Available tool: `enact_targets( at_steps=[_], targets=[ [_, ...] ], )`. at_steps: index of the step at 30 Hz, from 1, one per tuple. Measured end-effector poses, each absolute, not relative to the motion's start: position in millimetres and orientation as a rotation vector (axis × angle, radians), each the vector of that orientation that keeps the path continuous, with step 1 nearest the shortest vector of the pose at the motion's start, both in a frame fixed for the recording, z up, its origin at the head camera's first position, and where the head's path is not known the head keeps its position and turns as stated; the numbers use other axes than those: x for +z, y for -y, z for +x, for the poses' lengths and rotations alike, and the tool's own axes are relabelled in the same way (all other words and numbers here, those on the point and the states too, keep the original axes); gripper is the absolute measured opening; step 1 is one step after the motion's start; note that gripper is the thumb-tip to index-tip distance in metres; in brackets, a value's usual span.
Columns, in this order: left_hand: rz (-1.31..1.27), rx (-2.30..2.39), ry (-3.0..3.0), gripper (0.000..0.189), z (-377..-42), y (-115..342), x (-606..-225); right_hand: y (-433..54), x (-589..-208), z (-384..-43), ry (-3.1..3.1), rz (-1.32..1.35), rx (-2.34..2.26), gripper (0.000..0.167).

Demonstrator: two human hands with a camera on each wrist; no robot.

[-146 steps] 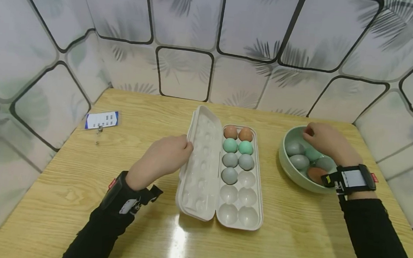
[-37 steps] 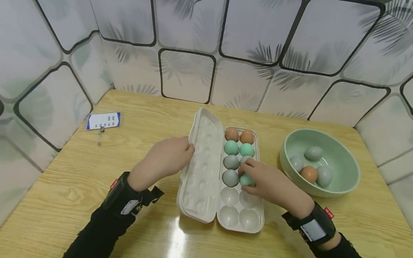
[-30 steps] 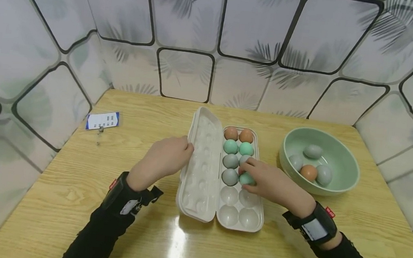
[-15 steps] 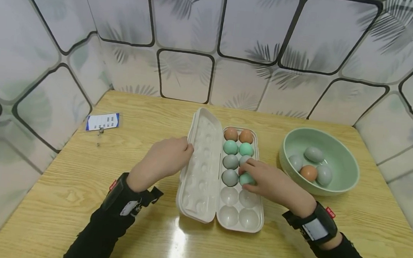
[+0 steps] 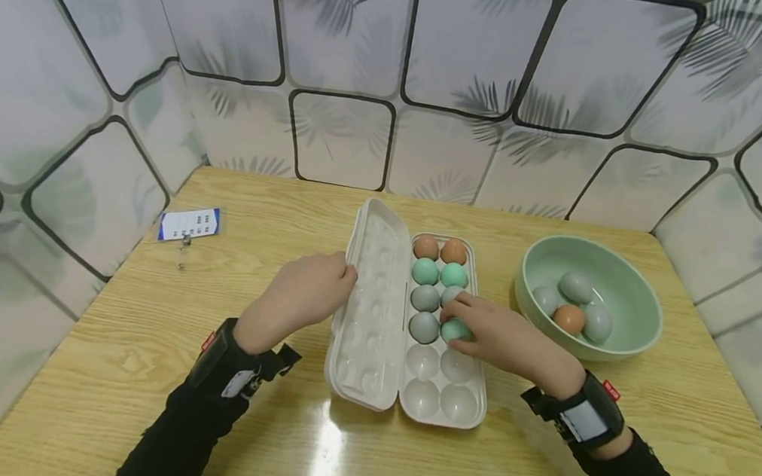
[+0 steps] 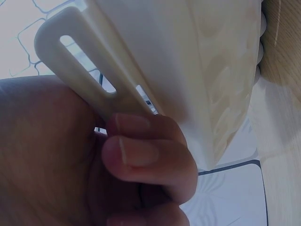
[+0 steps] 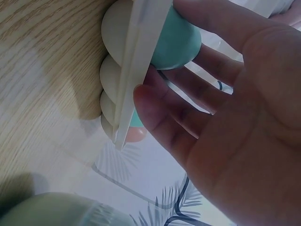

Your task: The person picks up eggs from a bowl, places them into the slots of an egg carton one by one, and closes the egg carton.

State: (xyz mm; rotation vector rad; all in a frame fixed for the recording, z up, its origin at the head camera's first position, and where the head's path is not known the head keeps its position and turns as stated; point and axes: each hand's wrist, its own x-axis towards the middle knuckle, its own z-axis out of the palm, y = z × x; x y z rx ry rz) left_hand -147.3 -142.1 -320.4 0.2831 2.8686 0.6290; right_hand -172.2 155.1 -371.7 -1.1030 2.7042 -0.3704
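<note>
A pale egg carton [image 5: 477, 386] stands with its lid raised. My left hand [image 5: 305, 288] grips the lid [image 5: 375, 305] at its outer edge; in the left wrist view the fingers curl around the slotted rim. Over the carton's right column, my right hand [image 5: 508, 340] holds a turquoise egg [image 5: 456, 331] between thumb and fingers, the egg sitting in the fourth cup from the back. The right wrist view has that egg [image 7: 178, 42] low against the carton rim. Brown eggs [image 5: 425, 246], turquoise eggs [image 5: 426, 271] and grey eggs [image 5: 424, 327] fill the other rear cups.
Right of the carton, a light green bowl [image 5: 642, 321] contains grey eggs [image 5: 577, 287] and one brown egg [image 5: 569, 319]. A blue-and-white card [image 5: 189, 224] with a clip lies at the table's far left. Patterned panels [image 5: 342, 136] rise behind the table [image 5: 256, 424].
Since 4.9 s ago, my right hand has come left from the bowl to the carton with the turquoise egg. Over the last second both hands have stayed almost still; a grey egg in the bowl shifted slightly.
</note>
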Motion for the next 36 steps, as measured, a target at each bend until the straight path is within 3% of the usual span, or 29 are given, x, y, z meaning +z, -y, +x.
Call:
enact_targets(
  at_steps=[11, 21, 36],
  targets=[
    [0.284, 0.61, -2.877, 0.037, -148, 142, -321, -157, -368, -173, -2.666, -1.079, -0.385, 0.025],
    [0.276, 0.613, -2.869, 0.038, -147, 142, -319, -168, -345, -184, -2.669, -0.878, -0.427, 0.026],
    [0.278, 0.609, -2.869, 0.038, -149, 143, -320, -236, -321, -248, -2.793, -0.75, -0.311, 0.032]
  ],
)
